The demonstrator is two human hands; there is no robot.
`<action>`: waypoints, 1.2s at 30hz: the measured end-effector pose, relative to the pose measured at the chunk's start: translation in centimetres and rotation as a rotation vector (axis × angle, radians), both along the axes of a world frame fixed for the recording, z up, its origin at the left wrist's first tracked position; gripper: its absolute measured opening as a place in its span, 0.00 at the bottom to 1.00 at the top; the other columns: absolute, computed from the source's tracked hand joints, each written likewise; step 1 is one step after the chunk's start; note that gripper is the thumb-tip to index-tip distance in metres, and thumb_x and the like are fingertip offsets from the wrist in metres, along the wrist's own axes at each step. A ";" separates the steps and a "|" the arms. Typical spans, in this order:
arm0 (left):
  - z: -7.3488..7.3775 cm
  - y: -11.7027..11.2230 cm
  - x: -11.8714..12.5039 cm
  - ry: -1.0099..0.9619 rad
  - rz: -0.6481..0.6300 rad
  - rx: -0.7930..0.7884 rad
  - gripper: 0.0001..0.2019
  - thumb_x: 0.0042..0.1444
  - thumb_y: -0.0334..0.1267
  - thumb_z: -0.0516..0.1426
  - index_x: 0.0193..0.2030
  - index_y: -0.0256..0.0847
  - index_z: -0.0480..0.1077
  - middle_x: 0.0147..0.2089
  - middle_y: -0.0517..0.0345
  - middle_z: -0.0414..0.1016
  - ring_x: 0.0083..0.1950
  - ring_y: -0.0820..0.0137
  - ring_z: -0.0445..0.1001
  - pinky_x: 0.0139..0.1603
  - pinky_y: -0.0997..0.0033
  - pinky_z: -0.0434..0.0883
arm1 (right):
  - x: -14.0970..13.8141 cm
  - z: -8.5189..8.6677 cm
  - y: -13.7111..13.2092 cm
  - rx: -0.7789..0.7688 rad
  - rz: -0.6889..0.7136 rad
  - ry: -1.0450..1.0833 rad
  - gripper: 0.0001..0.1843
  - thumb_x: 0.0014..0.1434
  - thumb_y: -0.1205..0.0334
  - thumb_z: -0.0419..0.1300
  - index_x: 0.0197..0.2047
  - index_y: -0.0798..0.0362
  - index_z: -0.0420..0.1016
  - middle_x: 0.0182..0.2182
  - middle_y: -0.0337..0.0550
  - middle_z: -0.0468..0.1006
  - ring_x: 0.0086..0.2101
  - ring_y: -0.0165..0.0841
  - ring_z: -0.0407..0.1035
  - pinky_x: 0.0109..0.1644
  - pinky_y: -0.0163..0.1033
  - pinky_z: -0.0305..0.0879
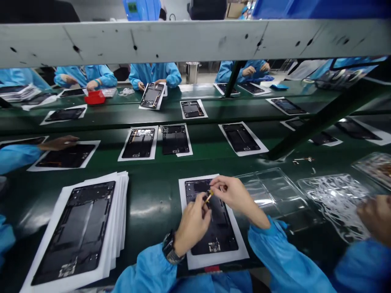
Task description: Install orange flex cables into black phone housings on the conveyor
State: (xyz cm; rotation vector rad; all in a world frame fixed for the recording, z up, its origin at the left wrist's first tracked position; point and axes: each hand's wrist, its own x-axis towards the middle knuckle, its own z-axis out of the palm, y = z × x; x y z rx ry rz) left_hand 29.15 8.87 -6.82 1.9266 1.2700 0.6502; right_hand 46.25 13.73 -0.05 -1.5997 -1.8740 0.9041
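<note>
In the head view, a black tablet housing lies on a white sheet directly before me. Above its upper half, my left hand and my right hand meet. Between their fingertips is a small yellow-orange flex cable. My left fingers are closed around its lower end, and my right thumb and forefinger pinch the upper end. The fingers hide part of the cable and part of the housing under them. A dark wristwatch is on my left wrist.
To the left rises a stack of white sheets topped by another tablet housing. At right lie a clear plastic tray, white strips and a co-worker's hand. A green post slants over the bench, where more housings lie.
</note>
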 end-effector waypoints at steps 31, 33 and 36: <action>-3.0 1.7 -5.0 0.246 -0.092 0.521 0.11 0.67 0.29 0.49 0.51 0.37 0.70 0.45 0.50 0.79 0.43 0.64 0.78 0.44 0.62 0.76 | -6.3 -5.2 8.4 -0.154 0.305 -0.606 0.19 0.50 0.54 0.70 0.43 0.49 0.72 0.36 0.43 0.79 0.38 0.38 0.73 0.32 0.35 0.54; -3.2 1.7 -5.1 0.240 -0.102 0.513 0.11 0.67 0.29 0.50 0.51 0.36 0.70 0.47 0.50 0.79 0.44 0.64 0.78 0.45 0.61 0.76 | -6.1 -5.5 7.7 -0.123 0.301 -0.638 0.19 0.52 0.54 0.69 0.44 0.50 0.70 0.37 0.44 0.79 0.38 0.40 0.74 0.32 0.36 0.53; -3.3 1.6 -5.3 0.242 -0.117 0.529 0.12 0.66 0.26 0.49 0.52 0.35 0.69 0.48 0.49 0.78 0.46 0.64 0.78 0.47 0.61 0.76 | -5.7 -5.7 7.6 -0.090 0.282 -0.677 0.21 0.53 0.48 0.68 0.43 0.51 0.69 0.36 0.45 0.79 0.37 0.42 0.74 0.31 0.37 0.52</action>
